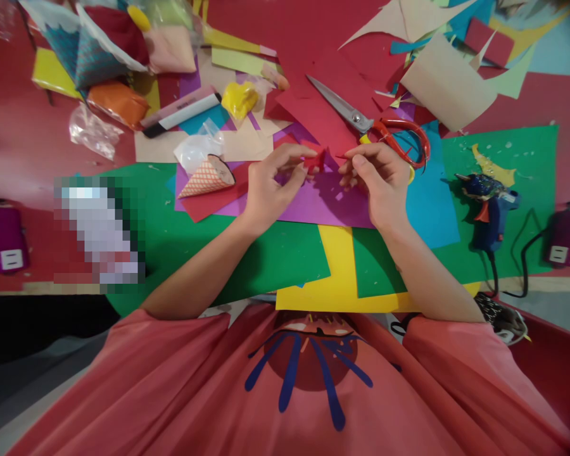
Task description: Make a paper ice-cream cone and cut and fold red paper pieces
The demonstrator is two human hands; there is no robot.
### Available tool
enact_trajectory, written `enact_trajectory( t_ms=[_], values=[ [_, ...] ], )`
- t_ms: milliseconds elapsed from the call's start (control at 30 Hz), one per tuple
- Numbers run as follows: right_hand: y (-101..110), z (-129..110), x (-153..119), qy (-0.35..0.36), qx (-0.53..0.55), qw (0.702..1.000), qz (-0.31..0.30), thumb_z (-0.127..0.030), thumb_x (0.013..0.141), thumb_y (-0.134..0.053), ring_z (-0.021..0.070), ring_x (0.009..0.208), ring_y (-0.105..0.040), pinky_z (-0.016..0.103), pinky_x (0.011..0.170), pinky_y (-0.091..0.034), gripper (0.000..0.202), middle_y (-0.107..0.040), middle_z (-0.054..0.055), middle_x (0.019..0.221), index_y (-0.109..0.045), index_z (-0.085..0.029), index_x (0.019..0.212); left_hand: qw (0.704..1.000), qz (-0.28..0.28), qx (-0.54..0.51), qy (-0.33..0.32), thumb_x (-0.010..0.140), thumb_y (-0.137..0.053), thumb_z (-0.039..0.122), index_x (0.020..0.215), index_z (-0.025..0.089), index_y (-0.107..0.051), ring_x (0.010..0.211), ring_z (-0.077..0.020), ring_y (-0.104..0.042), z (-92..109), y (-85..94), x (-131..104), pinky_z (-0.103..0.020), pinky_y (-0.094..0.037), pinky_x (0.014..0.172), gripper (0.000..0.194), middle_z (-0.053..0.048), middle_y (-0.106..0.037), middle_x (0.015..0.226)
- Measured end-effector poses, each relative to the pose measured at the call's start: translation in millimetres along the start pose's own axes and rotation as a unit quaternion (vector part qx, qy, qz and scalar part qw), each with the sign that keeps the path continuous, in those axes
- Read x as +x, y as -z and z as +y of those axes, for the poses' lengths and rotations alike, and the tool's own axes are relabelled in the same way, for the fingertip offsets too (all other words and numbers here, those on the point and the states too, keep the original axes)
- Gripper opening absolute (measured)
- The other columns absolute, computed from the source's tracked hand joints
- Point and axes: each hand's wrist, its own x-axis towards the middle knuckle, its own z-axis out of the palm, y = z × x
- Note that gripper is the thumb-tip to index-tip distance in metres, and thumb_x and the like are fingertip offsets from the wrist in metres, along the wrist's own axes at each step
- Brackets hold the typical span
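My left hand pinches a small cut piece of red paper between thumb and fingers. Facing it, my right hand is closed at the fingertips on a tiny pointed red scrap. Both hands hover over a purple sheet. Just beyond my right hand lies a pair of scissors with red handles, blades pointing up and left. Left of my left hand rests a small cone with an orange lattice pattern, beside a white plastic-wrapped lump.
A blue glue gun lies at right, its cord running off the edge. Markers, a yellow wrapped lump, an orange packet and a rolled beige sheet crowd the far side. Green sheets cover the near side.
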Motion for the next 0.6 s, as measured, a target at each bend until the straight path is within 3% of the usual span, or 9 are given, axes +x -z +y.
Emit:
enact_trajectory(
  t_ms=[133, 267, 400, 467, 600],
  values=[
    [1, -2, 0, 0.019, -0.004, 0.999, -0.035, -0.047, 0.085, -0.062, 0.0094, 0.059, -0.06, 0.024, 0.056, -0.05, 0.024, -0.068, -0.002, 0.072, -0.067, -0.024, 0.085, 1.0, 0.02, 0.003, -0.016, 0.087, -0.058, 0.048, 0.08, 0.023, -0.065, 0.079, -0.0128, -0.066, 2, -1.0, 0, -0.028, -0.054, 0.075, 0.027, -0.001, -0.067, 0.081],
    [2, -6, -2, 0.0, -0.027, 0.987, -0.158, -0.053, 0.085, -0.059, 0.0082, 0.053, -0.056, 0.022, 0.053, -0.045, 0.036, -0.062, -0.003, 0.059, -0.065, -0.02, 0.07, 0.998, 0.048, -0.031, 0.003, 0.082, -0.066, 0.046, 0.087, 0.024, -0.059, 0.059, -0.0088, -0.062, 0, -2.3, 4, -0.024, -0.052, 0.061, 0.024, 0.003, -0.061, 0.07],
    [2, -9, -3, -0.003, -0.069, 0.961, -0.266, -0.056, 0.086, -0.056, 0.0063, 0.047, -0.048, 0.021, 0.047, -0.035, 0.045, -0.057, -0.004, 0.052, -0.061, -0.017, 0.063, 0.997, 0.033, -0.066, 0.013, 0.078, -0.071, 0.047, 0.104, 0.027, -0.056, 0.061, -0.0096, -0.065, -7, -3.2, 6, -0.023, -0.053, 0.062, 0.036, 0.005, -0.059, 0.069],
    [3, -9, -4, 0.023, -0.11, 0.958, -0.264, -0.052, 0.088, -0.055, 0.0053, 0.046, -0.044, 0.022, 0.047, -0.032, 0.039, -0.057, -0.005, 0.056, -0.066, -0.018, 0.073, 0.997, 0.024, -0.073, 0.025, 0.078, -0.069, 0.05, 0.1, 0.025, -0.056, 0.065, -0.0102, -0.067, -10, -3.2, 6, -0.024, -0.054, 0.066, 0.036, 0.003, -0.061, 0.072],
    [6, -13, -5, 0.089, -0.209, 0.96, -0.163, -0.039, 0.091, -0.055, 0.0063, 0.045, -0.04, 0.024, 0.05, -0.033, 0.022, -0.056, -0.006, 0.057, -0.07, -0.022, 0.095, 0.995, 0.0, -0.09, 0.046, 0.079, -0.067, 0.053, 0.088, 0.023, -0.052, 0.067, -0.01, -0.067, -14, -4.4, 4, -0.024, -0.054, 0.064, 0.035, 0.002, -0.062, 0.077]
  ],
)
